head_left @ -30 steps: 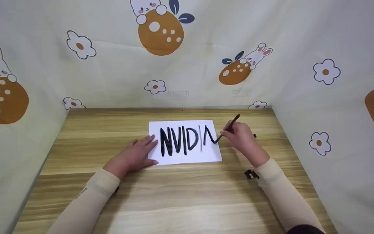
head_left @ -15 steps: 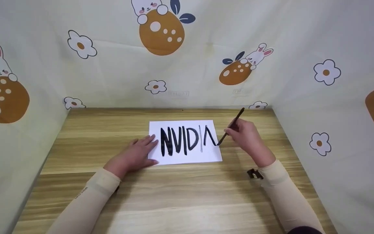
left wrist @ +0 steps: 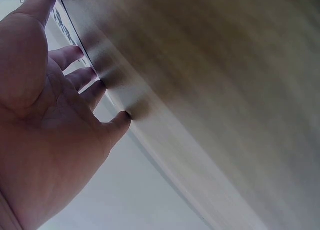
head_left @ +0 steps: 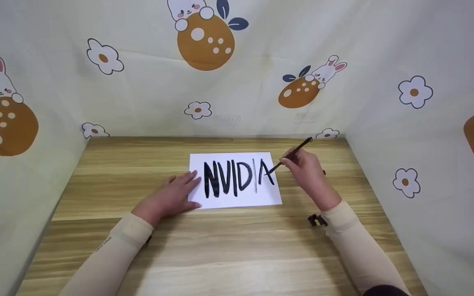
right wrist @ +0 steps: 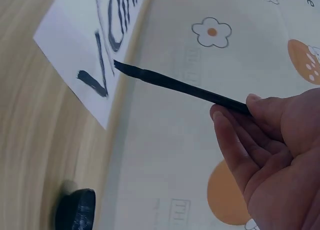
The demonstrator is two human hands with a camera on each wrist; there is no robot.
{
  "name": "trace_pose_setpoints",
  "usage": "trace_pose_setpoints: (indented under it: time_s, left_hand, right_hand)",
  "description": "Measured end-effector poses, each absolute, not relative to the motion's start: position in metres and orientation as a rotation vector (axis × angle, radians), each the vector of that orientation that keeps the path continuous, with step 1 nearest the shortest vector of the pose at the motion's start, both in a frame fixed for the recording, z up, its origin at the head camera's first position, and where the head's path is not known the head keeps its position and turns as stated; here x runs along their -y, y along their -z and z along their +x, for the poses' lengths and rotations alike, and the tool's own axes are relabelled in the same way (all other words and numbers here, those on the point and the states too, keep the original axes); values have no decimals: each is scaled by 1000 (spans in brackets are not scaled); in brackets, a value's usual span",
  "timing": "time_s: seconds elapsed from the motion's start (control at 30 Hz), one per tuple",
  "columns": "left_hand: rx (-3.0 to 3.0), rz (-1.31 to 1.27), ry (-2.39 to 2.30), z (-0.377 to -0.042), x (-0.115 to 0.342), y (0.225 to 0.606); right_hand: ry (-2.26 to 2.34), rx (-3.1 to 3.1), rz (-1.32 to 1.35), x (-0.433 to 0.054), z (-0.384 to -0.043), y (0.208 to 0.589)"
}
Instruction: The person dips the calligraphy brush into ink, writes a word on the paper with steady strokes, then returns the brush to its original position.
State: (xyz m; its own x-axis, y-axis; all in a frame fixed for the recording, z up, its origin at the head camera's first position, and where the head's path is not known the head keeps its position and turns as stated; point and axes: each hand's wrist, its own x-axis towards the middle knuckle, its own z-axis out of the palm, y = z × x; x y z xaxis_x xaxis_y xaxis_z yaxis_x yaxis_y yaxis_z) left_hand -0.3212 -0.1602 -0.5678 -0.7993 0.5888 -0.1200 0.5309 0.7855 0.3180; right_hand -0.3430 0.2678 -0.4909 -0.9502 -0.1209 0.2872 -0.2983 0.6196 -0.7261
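Note:
A white sheet of paper lies on the wooden table, bearing bold black brushed letters that read like NVIDIA. My left hand rests spread over its left edge, fingertips and thumb on the sheet; the left wrist view shows this hand from the palm side, fingers extended. At the sheet's right side, my right hand pinches a slim dark paintbrush. Its tip is at the last letter; whether it touches the paper cannot be told. In the right wrist view, thumb and fingers grip the paintbrush's handle.
A small black object, perhaps a container, stands on the table by the right hand, mostly hidden in the head view. Patterned cloth with rabbits and flowers encloses the table at the back and sides. A dark clip hangs at the right wrist.
The right hand first shifted right, then came back left. The brush tip has moved up and left, from the last letter's lower right to its middle. The left hand stays still.

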Motion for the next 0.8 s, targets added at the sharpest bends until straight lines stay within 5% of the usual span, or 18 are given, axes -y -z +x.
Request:
trace_pose_setpoints:
  time_s: [0.8]
  left_hand:
    - [-2776, 870, -425, -320, 160, 566]
  right_hand:
    - [-1077, 2627, 522, -259, -350, 509]
